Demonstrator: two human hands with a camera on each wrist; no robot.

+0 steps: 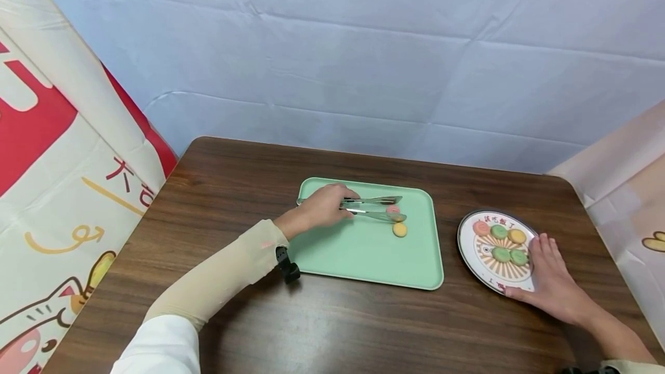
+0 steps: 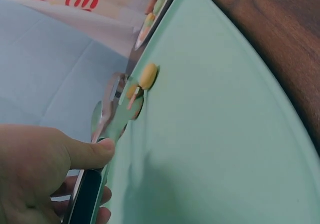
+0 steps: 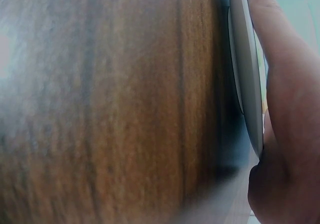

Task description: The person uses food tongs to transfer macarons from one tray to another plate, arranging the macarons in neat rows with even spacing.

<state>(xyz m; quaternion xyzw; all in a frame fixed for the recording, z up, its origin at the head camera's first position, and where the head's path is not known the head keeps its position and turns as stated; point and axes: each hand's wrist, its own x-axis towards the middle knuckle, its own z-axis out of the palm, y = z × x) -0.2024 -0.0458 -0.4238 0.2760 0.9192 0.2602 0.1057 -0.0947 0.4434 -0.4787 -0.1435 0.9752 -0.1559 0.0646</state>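
Note:
My left hand (image 1: 324, 205) holds metal tongs (image 1: 371, 216) by their arms, low over a light green tray (image 1: 343, 255). The tong tips stand apart, with a pink macaron (image 1: 393, 210) between them; whether they touch it I cannot tell. Close by on the tray lies a yellow macaron (image 1: 399, 229), also seen in the left wrist view. Fingers straight and thumb spread, my right hand (image 1: 553, 281) rests against the right rim of a round patterned plate (image 1: 485, 273). On that plate sit several macarons, among them a pink one (image 1: 481, 228), green ones (image 1: 501, 254) and a yellow one (image 1: 516, 236).
Tray and plate stand on a dark wooden table (image 1: 337, 328), the plate to the right of the tray. A pale blue cloth (image 1: 332, 74) hangs behind the table. Printed cloths hang at the left (image 1: 62, 218) and right sides.

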